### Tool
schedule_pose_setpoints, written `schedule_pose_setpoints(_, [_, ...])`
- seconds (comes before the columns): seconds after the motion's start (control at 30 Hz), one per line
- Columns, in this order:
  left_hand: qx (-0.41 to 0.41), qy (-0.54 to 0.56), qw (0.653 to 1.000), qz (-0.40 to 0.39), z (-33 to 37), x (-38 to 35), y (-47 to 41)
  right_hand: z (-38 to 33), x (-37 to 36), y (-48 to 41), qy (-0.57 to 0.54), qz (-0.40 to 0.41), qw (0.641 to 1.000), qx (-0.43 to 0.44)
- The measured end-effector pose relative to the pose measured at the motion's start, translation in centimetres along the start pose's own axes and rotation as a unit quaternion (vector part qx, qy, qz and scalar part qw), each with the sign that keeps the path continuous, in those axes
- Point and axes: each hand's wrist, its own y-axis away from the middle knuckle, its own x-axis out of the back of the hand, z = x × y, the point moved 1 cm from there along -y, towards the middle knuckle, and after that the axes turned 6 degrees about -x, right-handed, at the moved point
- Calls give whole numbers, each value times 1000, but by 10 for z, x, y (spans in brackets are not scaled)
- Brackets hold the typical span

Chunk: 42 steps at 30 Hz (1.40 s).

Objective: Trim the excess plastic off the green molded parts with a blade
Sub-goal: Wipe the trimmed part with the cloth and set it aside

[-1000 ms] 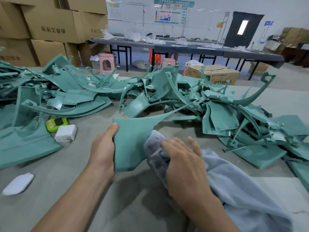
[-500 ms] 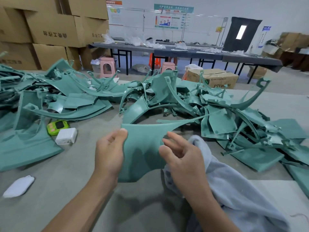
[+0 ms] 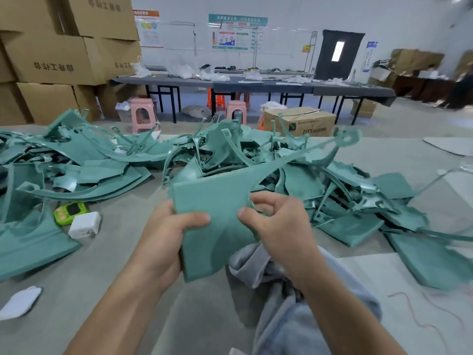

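While the left hand (image 3: 163, 234) grips the green molded part (image 3: 217, 213) by its left edge, the right hand (image 3: 276, 226) pinches its right edge above the grey cloth (image 3: 302, 311)

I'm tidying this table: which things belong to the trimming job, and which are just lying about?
Job: flat green molded plastic part, gripped by left hand and right hand; heap of green molded parts.
Lying about: lime-green handheld gadget; white block-shaped charger; white flat pad.
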Motion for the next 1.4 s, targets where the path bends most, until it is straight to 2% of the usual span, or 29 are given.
schedule_pose_setpoints(0.07, [-77,-42,995,47,14,-21,11,-17,16,19,78,129,987,60])
schedule_pose_setpoints(0.1, [-139,-108,983,54,19,-36,20,-25,21,33,77,135,985,79])
schedule_pose_setpoints(0.13, [-202,-199,958,32,23,-52,33,-30,26,47,27,85,993,74])
schedule_pose_setpoints(0.2, [-278,-344,893,-84,23,-83,61,-34,38,74,-133,-51,989,32])
schedule_pose_setpoints(0.27, [-256,-383,856,-236,16,-109,88,-35,65,98,-248,-68,966,-19])
schedule_pose_setpoints(0.33, [-261,-395,816,-331,10,-129,112,-24,101,125,-330,-41,942,-40])
schedule_pose_setpoints(0.4, [-287,-361,819,-342,5,-138,127,-7,133,151,-365,-2,929,-51])
schedule_pose_setpoints(0.47, [-283,-300,847,-335,-7,-161,148,20,169,186,-365,68,926,-71])
schedule_pose_setpoints(0.53, [-222,-209,894,-328,-31,-186,172,45,198,223,-392,134,905,-95])
schedule_pose_setpoints(0.6, [-158,-182,921,-306,-62,-217,204,70,219,262,-421,183,881,-110])
schedule_pose_setpoints(0.67, [-88,-175,926,-324,-98,-243,241,94,237,301,-438,253,852,-136])
schedule_pose_setpoints(0.73, [31,-139,923,-359,-136,-265,273,115,254,339,-427,336,822,-172])
schedule_pose_setpoints(0.8, [158,-118,898,-394,-171,-284,303,138,265,377,-402,417,786,-216])
schedule_pose_setpoints(0.93, [341,-126,810,-460,-224,-308,361,182,269,451,-399,508,704,-294])
schedule_pose_setpoints(1.03, [439,-125,746,-485,-251,-319,401,206,268,502,-421,562,629,-333])
schedule_pose_setpoints(1.1, [496,-102,719,-477,-262,-323,424,220,271,531,-430,596,580,-351])
schedule_pose_setpoints(1.17, [533,-73,698,-473,-265,-329,445,229,282,556,-422,630,544,-360])
schedule_pose_setpoints(1.23, [532,-64,678,-503,-259,-340,462,235,303,578,-418,673,513,-330])
schedule_pose_setpoints(1.33, [473,-84,661,-577,-248,-359,470,238,345,607,-457,734,440,-242])
schedule_pose_setpoints(1.37, [445,-100,664,-593,-244,-364,468,241,356,615,-469,744,422,-222])
schedule_pose_setpoints(1.4, [419,-112,669,-604,-241,-369,463,247,362,620,-475,742,418,-221])
